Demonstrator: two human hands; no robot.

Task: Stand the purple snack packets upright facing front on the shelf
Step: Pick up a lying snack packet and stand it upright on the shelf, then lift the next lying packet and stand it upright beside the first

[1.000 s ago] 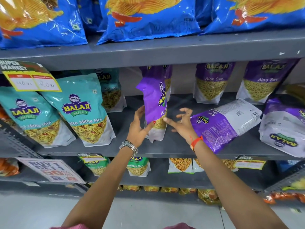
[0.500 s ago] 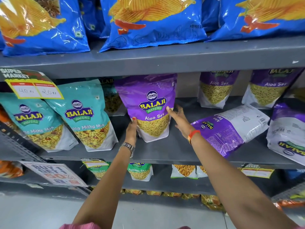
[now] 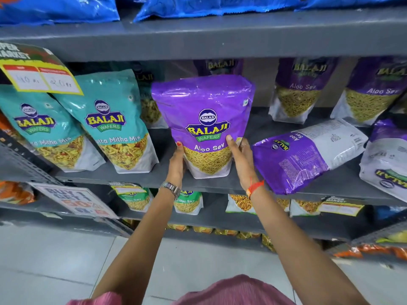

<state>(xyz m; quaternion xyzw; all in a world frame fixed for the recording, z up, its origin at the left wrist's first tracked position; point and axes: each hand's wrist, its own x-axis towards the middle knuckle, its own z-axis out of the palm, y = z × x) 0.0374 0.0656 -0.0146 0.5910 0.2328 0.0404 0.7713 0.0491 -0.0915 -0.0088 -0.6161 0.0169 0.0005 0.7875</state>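
A purple Aloo Sev packet (image 3: 203,111) stands upright at the front of the grey shelf (image 3: 220,184), its printed front facing me. My left hand (image 3: 177,164) grips its lower left side and my right hand (image 3: 241,160) grips its lower right side. To the right, a second purple packet (image 3: 308,155) lies flat with its back up, and a third purple packet (image 3: 387,164) lies upside down at the frame edge. Two purple packets (image 3: 297,91) (image 3: 374,93) stand upright at the back right, and another purple packet (image 3: 220,66) shows behind the held one.
Two teal Mitha Mix packets (image 3: 114,126) (image 3: 41,128) lean upright to the left. A yellow price tag (image 3: 33,71) hangs from the shelf above, which carries blue chip bags (image 3: 66,7). Smaller packets fill the lower shelf, beside a promo sign (image 3: 72,201).
The packet was edge-on in my hands a second ago; it has turned to face front and now stands nearer the shelf's front edge, with both hands on its lower sides.
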